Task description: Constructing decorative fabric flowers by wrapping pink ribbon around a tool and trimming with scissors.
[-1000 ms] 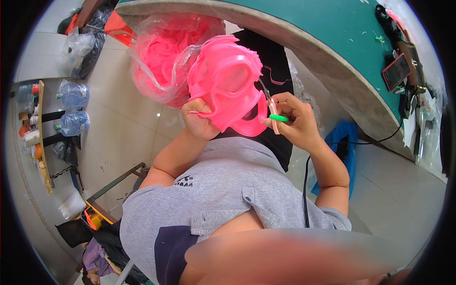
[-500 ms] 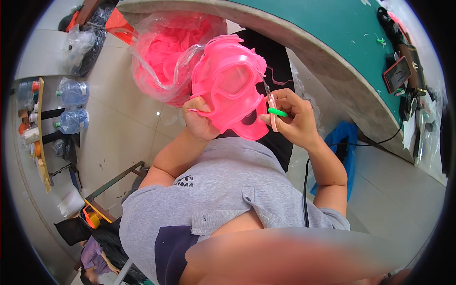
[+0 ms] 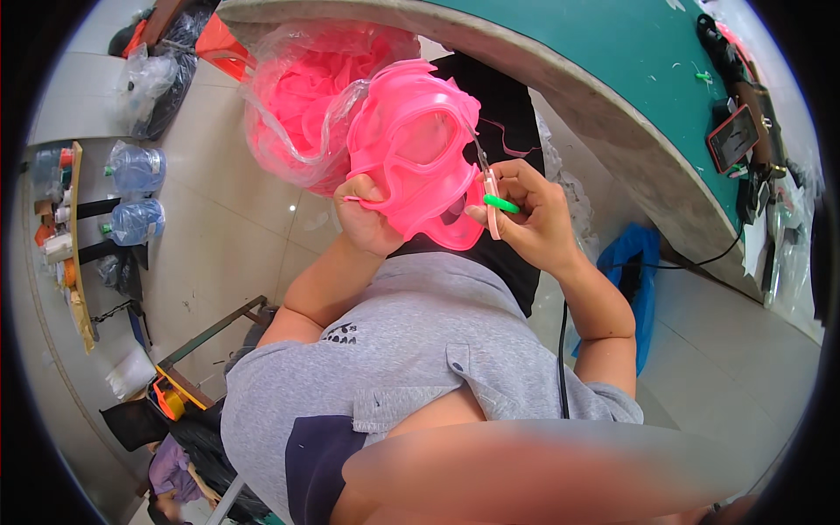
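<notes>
My left hand (image 3: 368,221) is closed on the lower left edge of a pink soft-rubber mask piece (image 3: 394,162), with a thin pink tab poking out by the thumb. The piece is bowl-shaped, with a large rounded window and a smaller opening at its lower right. In my right hand (image 3: 541,212) is a pair of scissors (image 3: 492,199) with pale pink handles and a bright green part around one of them. Their metal blades point up along the mask piece's right edge. Whether the blades are parted cannot be made out.
Behind the mask piece, a clear plastic bag (image 3: 293,109) holds more pink rubber pieces. A green-topped table (image 3: 595,79) curves across the far right, with a phone (image 3: 733,138) on it. A blue bag (image 3: 634,271) lies right of my arm; a black cable runs nearby.
The mask piece has turned slightly and shifted left and up. My right hand and the scissors have moved a little left, with the blades still at its right edge.
</notes>
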Motion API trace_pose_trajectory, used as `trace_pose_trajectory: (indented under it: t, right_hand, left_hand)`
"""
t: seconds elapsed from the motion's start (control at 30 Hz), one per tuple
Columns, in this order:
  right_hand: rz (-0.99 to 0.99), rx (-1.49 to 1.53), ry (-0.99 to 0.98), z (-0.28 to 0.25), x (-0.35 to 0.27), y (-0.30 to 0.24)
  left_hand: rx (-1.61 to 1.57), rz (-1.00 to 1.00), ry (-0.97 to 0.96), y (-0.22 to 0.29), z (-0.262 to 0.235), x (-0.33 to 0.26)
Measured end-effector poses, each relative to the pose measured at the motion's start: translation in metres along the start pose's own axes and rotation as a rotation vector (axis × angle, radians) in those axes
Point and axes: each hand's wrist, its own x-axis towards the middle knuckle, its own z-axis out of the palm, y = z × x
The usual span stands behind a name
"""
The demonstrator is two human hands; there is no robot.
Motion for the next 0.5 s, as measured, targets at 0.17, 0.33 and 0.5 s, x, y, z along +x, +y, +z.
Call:
trace_pose_trajectory:
  t: [0.17, 0.33, 0.5]
  right_hand:
    - [0.062, -0.044, -0.043, -0.0014, -0.0003, -0.0068]
    - [0.051, -0.037, -0.028, 0.0012, 0.0029, -0.006]
    - [0.048, -0.007, -0.013, 0.0025, 0.008, -0.0049]
  left_hand:
    - [-0.008, -0.016, -0.038, 0.0026, 0.0017, 0.0007]
    - [-0.041, -0.036, -0.023, 0.003, -0.0031, -0.0007]
    - [0.009, -0.02, 0.003, 0.0027, -0.0015, -0.0007]
